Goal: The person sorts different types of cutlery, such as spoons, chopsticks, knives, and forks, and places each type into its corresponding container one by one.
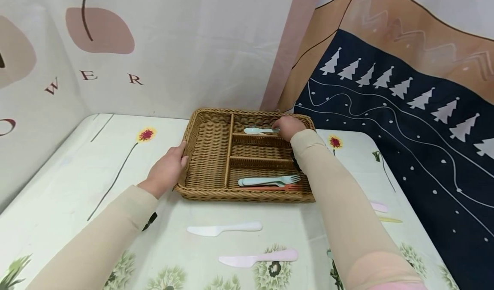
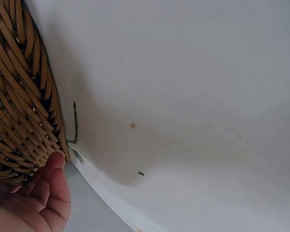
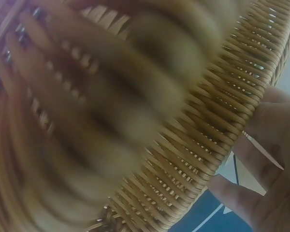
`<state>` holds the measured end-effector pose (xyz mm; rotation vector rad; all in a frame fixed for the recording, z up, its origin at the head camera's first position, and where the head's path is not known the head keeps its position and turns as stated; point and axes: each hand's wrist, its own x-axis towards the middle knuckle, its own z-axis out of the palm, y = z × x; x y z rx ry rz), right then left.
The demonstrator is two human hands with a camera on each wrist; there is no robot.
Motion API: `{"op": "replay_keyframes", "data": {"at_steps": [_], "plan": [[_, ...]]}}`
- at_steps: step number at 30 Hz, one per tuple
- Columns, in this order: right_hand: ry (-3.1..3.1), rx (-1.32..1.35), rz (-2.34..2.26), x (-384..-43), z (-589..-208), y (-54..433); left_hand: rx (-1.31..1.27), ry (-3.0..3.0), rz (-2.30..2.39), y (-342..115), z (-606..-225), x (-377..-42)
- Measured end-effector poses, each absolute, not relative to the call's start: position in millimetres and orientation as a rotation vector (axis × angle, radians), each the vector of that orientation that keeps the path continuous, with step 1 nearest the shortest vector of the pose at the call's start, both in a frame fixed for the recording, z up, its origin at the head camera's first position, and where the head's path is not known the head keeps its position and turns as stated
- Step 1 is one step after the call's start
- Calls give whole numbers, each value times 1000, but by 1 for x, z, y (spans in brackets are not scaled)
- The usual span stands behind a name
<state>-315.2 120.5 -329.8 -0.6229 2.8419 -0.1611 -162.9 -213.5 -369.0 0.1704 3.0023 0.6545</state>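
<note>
A brown wicker cutlery basket (image 1: 209, 152) with several compartments stands on the table. My left hand (image 1: 167, 170) holds its left side, bent fingers against the weave in the left wrist view. Over the back right compartment my right hand (image 1: 290, 128) is at the handle of a pale mint spoon (image 1: 253, 131), whose bowl points left; the hand covers the handle's end. Another pale piece shows partly beneath that spoon. In the front right compartment lie a mint fork (image 1: 270, 180) and an orange fork (image 1: 270, 188), tines rightward, with another mint piece partly hidden under the mint one.
A white knife (image 1: 224, 228) and a pink knife (image 1: 258, 258) lie in front of the basket. Right of my right sleeve, a pink handle (image 1: 379, 207) and a yellow piece (image 1: 390, 219) show partly. Printed curtains (image 1: 216, 58) hang behind the floral tablecloth (image 1: 154, 221).
</note>
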Motion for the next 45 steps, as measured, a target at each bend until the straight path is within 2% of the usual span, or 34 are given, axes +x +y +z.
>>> {"op": "replay_keyframes", "data": {"at_steps": [16, 26, 45], "plan": [[2864, -560, -282, -310, -332, 123, 165, 3010, 665, -212, -368, -161], [2882, -531, -547, -304, -332, 129, 153, 2997, 659, -211, -368, -160], [2873, -593, -885, -269, -295, 150, 166, 2980, 656, -212, -365, -161]]}}
